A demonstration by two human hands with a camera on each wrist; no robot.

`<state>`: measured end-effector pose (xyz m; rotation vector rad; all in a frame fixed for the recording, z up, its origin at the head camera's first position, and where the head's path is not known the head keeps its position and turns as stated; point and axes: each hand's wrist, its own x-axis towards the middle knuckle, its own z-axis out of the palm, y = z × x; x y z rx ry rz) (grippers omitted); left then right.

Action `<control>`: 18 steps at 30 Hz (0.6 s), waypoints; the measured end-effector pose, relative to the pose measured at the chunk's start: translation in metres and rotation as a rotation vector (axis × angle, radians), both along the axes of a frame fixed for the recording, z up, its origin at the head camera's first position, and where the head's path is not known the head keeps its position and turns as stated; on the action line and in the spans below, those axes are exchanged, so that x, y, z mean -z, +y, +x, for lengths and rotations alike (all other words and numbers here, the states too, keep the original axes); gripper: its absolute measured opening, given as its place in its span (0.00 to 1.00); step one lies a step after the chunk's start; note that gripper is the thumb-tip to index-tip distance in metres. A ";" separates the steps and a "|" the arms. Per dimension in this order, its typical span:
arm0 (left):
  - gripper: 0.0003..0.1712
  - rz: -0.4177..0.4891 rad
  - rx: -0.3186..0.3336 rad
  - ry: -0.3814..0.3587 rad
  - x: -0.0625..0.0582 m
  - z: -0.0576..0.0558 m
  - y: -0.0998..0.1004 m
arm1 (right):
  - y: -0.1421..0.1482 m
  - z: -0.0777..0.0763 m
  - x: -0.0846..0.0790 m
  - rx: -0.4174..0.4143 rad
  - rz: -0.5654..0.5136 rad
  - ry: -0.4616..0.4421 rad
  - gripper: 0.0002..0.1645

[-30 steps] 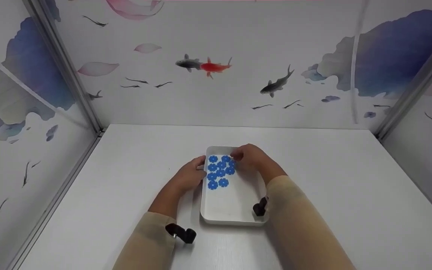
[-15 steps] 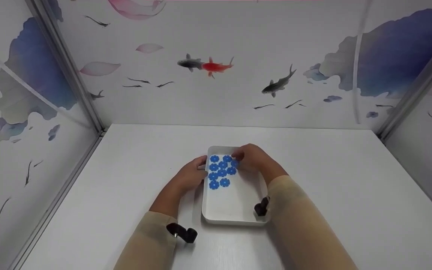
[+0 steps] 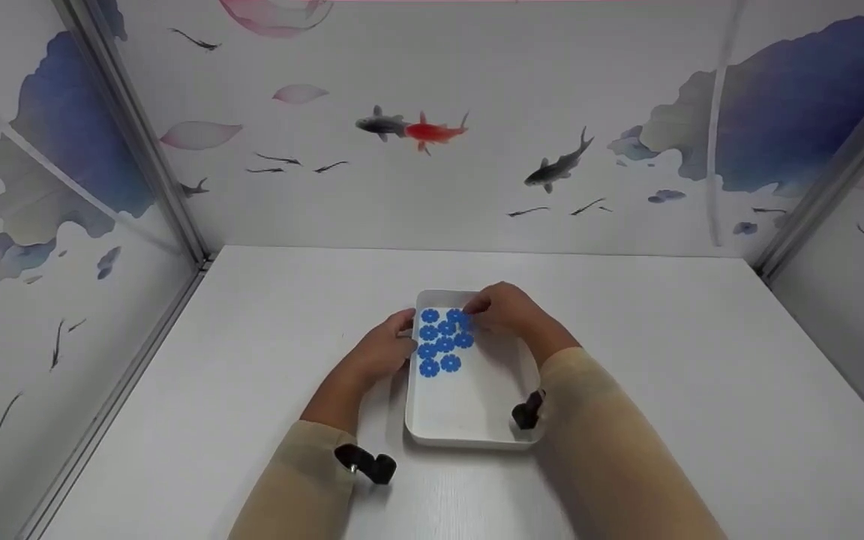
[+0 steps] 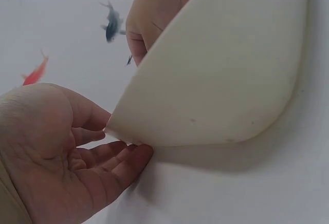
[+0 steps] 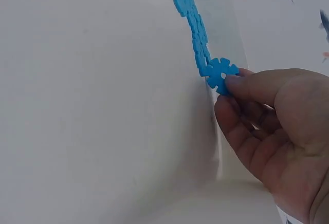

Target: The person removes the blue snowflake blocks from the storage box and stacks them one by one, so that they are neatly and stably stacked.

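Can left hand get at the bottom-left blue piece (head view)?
Likely yes: from the left hand, only the side of the white tray stands before the blue piece; right hand is clear.

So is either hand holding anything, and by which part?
The right hand pinches a blue notched disc by its edge, and the left hand holds the white tray by its left edge.

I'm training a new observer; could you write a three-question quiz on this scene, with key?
1. What does the right hand pinch? A: a red cup; B: a notched disc; C: a spoon.
2. True or false: the left hand touches nothing.
3. Fill in: the blue pieces gather toward the tray's ____ side, in the head view.
Key: 1. B; 2. false, it grips the tray's edge; 3. left.
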<state>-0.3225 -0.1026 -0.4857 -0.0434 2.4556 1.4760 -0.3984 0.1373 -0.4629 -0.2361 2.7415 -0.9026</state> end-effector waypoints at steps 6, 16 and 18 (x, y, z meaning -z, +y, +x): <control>0.39 0.014 0.007 -0.007 -0.002 0.000 -0.001 | 0.005 0.006 -0.010 0.031 -0.125 0.009 0.17; 0.40 0.055 -0.002 -0.009 -0.002 0.002 0.000 | 0.032 0.024 -0.027 0.092 -0.351 0.014 0.16; 0.40 0.059 -0.003 -0.007 -0.001 0.002 0.001 | 0.040 0.027 -0.029 0.107 -0.367 0.016 0.16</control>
